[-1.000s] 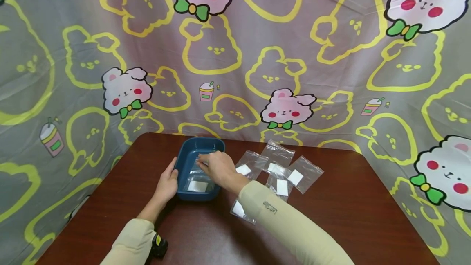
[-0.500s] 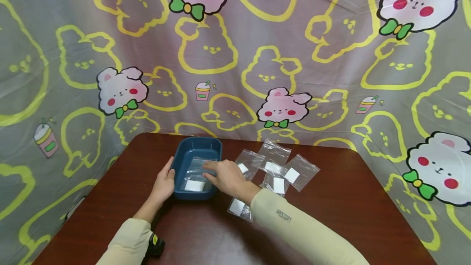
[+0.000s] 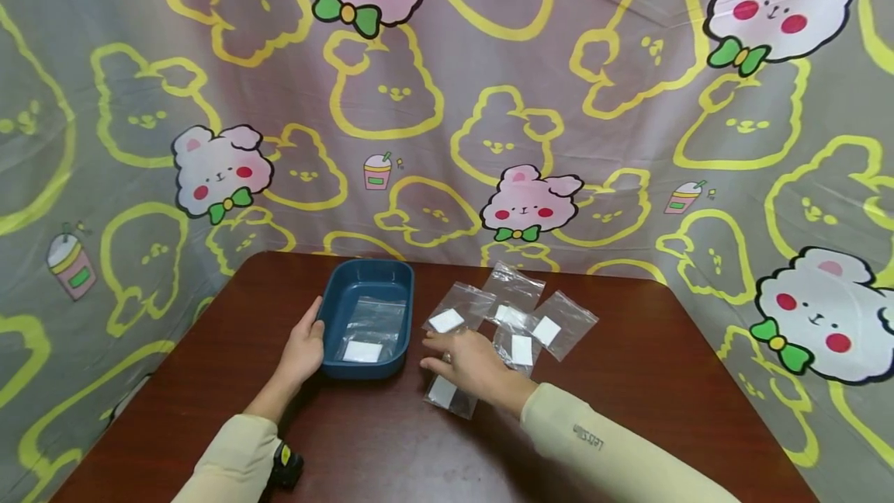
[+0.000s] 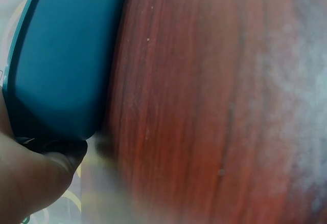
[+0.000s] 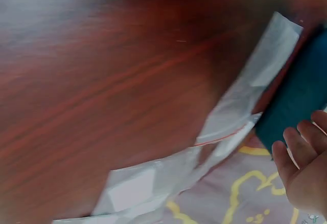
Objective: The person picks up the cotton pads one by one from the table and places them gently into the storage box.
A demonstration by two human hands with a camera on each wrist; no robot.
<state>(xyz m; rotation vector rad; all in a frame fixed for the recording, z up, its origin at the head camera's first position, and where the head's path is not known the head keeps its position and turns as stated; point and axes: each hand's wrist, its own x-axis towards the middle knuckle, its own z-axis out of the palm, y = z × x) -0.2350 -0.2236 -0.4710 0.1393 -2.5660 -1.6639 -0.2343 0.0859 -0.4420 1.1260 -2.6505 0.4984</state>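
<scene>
A blue tray [image 3: 328, 315] stands on the brown table [image 3: 628, 410] and holds a clear bag [image 3: 369, 326] with a white card. My left hand [image 3: 302, 348] rests against the tray's left wall [image 4: 61, 65], thumb straight along the rim. To the tray's right my right hand [image 3: 466, 363] hovers with relaxed fingers [image 5: 301, 168], just above the nearest clear bag [image 3: 447, 394]. It holds nothing. Behind it lie several more clear bags with white cards [image 3: 447, 318] [image 3: 559, 326].
A cartoon-print curtain [image 3: 447, 99] closes in the table at the back and on both sides. The loose bags cluster in the table's middle, right of the tray. In the right wrist view the bags [image 5: 240, 116] lie between the hand and the tray [image 5: 301, 96].
My right hand has come out of the tray and moved right and toward me, over the nearest bag. One bag stays in the tray. My left hand has kept its place.
</scene>
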